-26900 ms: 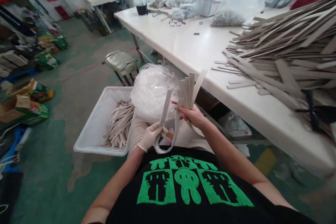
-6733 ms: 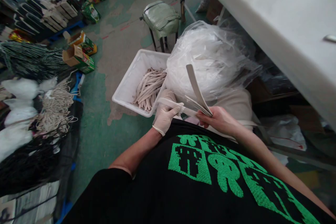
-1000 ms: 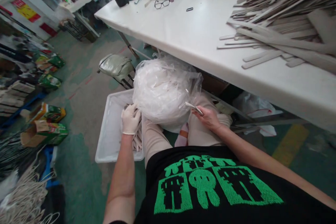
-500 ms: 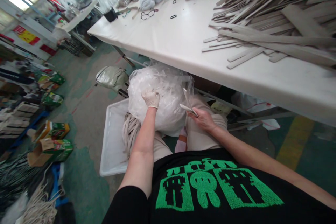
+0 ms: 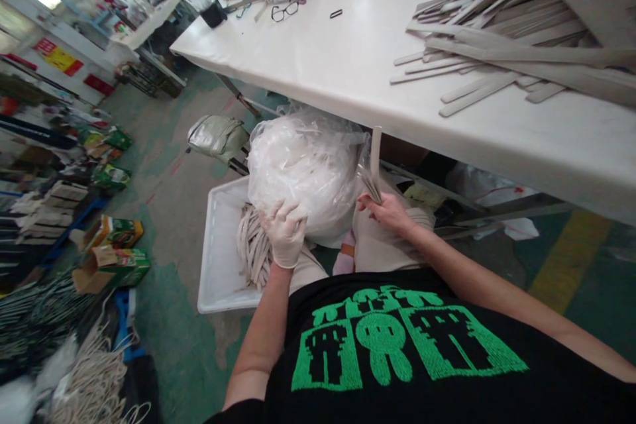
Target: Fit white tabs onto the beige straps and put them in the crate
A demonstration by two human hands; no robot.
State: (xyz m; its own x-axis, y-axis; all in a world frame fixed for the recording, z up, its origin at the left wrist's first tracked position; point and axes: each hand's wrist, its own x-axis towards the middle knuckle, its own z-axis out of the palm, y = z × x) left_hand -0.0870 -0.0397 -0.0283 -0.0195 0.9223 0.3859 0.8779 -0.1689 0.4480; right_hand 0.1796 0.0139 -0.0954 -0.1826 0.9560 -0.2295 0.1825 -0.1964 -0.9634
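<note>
My left hand (image 5: 287, 233), in a pale glove, is over the near left side of a large clear plastic bag (image 5: 308, 165) of white material. Its fingers are apart and slightly bent, and I see nothing in them. My right hand (image 5: 390, 211) is bare and closed around several flat beige strips (image 5: 376, 159), one of which points up well above the others. Beside my left hand, a bundle of beige cords or strips (image 5: 252, 248) lies in a white plastic bin (image 5: 212, 252). The bag stands between my legs and the table edge.
A white-covered table (image 5: 358, 66) runs across in front, with a large pile of beige strips (image 5: 527, 46) at the right. Glasses (image 5: 285, 10) and small black buckles (image 5: 336, 14) lie farther back. A stool with a green cushion (image 5: 216, 138) stands left of the bag.
My left hand has drawn back toward me from the top of the bag, its fingers now apart. The strips in my right hand have shifted, with one now upright. The view has tilted slightly.
</note>
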